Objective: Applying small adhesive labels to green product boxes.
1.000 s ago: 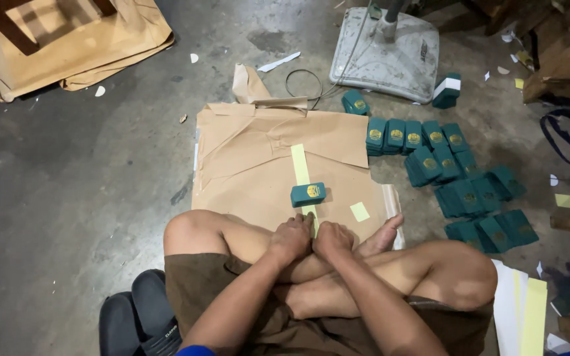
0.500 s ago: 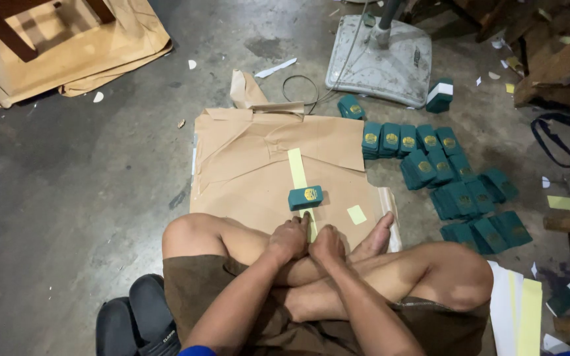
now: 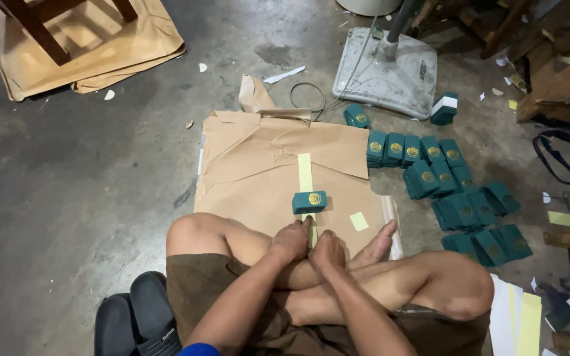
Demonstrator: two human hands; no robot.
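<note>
- Yellow paper strip (image 3: pixel 305 173): long, narrow, lying lengthwise down the middle of a creased brown kraft paper sheet (image 3: pixel 258 158); its near end runs under a box and reaches the two hands.
- Small dark green box with a gold emblem (image 3: pixel 309 201): stands on the strip, just beyond the fingertips, apart from them.
- Left hand (image 3: pixel 290 241): rests on the crossed shins at the sheet's near edge, fingers curled in and pinched at the strip's near end; whether it truly grips the strip cannot be told.
- Right hand (image 3: pixel 326 250): touching the left one, fingers folded narrow; what it holds, if anything, cannot be told.
- Small yellow square of paper (image 3: pixel 359 221): on the sheet, right of the hands, near a bare foot (image 3: pixel 377 244).
- Matching green boxes (image 3: pixel 443 181): many, in rows and loose heaps on the concrete floor (image 3: pixel 87 184), right of the sheet.
- Grey square fan base (image 3: pixel 385 72): beyond the sheet, with one green-and-white box (image 3: pixel 444 109) just beside it.
- Black sandals (image 3: pixel 136 320): a pair, beside the left thigh.
- Yellow and white paper sheets (image 3: pixel 519 316): stacked by the right knee.
</note>
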